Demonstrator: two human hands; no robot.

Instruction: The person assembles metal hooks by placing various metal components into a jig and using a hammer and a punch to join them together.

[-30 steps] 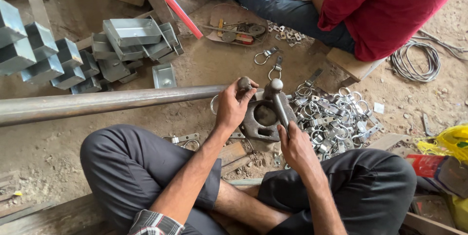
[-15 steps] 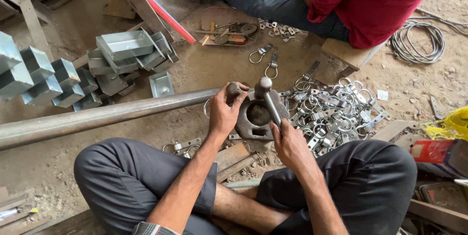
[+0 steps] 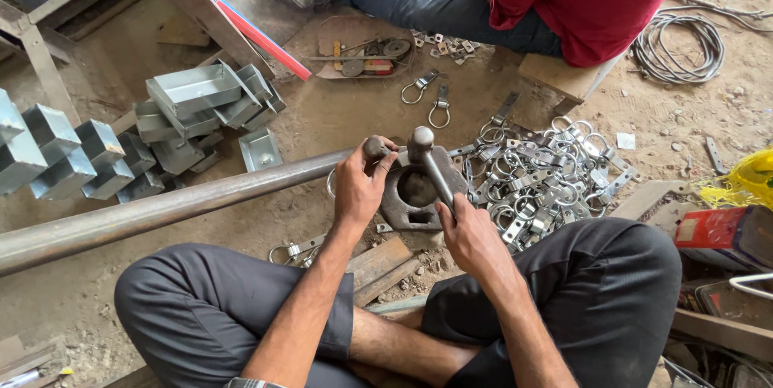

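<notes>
A hammer [image 3: 425, 164] is gripped by its handle in the right hand [image 3: 469, 235], head over a heavy iron block [image 3: 419, 195] at centre. A short steel punch [image 3: 375, 147], stiff and possibly slippery, is pinched in the left hand [image 3: 360, 189].

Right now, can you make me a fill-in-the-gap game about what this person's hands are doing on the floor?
1. The right hand grips the handle of a ____.
2. The left hand holds a short metal punch over the heavy metal block, which has a round ____ in its middle.
3. The pile of shiny metal ring clamps lies on the person's ____ side.
4. The long steel pipe runs off to the person's ____.

Missing words: hammer; hole; right; left
</notes>
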